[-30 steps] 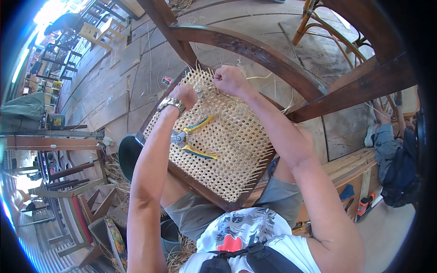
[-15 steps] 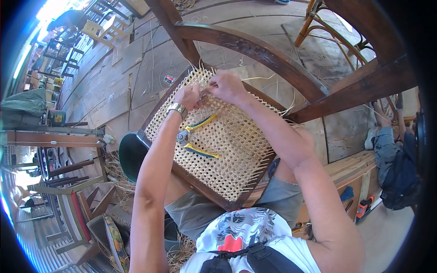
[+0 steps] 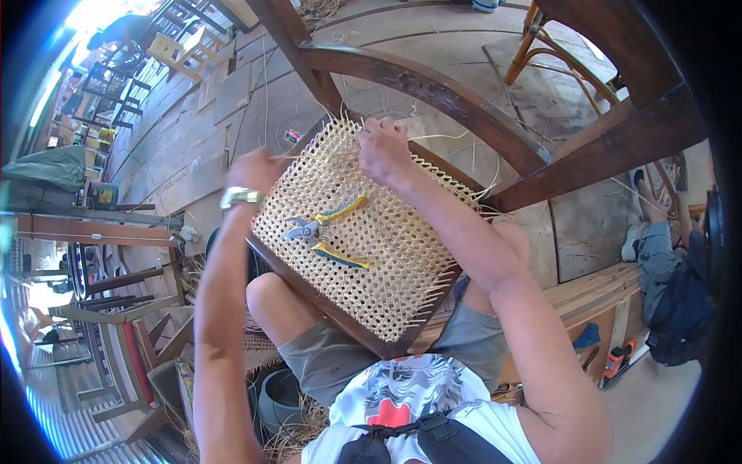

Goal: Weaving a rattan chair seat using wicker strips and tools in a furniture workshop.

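At the far left of the frame, a green tarp, heaped in folds. Lower left, a chair with a red strip, tipped among other furniture. Upper left, a pale wooden chair on the plank floor.

Left of centre, the left hand, blurred, with a metal-banded watch at the wrist, just beside the upper left edge of the woven cane seat; fingers apparently closed on a thin pale cane strand, stretched across the weave toward upper centre. Near the lower edge, a dark bucket among loose scraps. In the middle, the seat itself, set in a dark wooden surround above the lap, below and to the right of the left hand. On the weave, a pair of pruners, yellow-and-green handles spread.

Upper centre, the right hand, over the upper part of the seat, fingers curled, well apart from the left; no telling what lies within the curl. Above and rightward, a curved dark rail. Lower right, an orange-and-black tool; right edge, another person.
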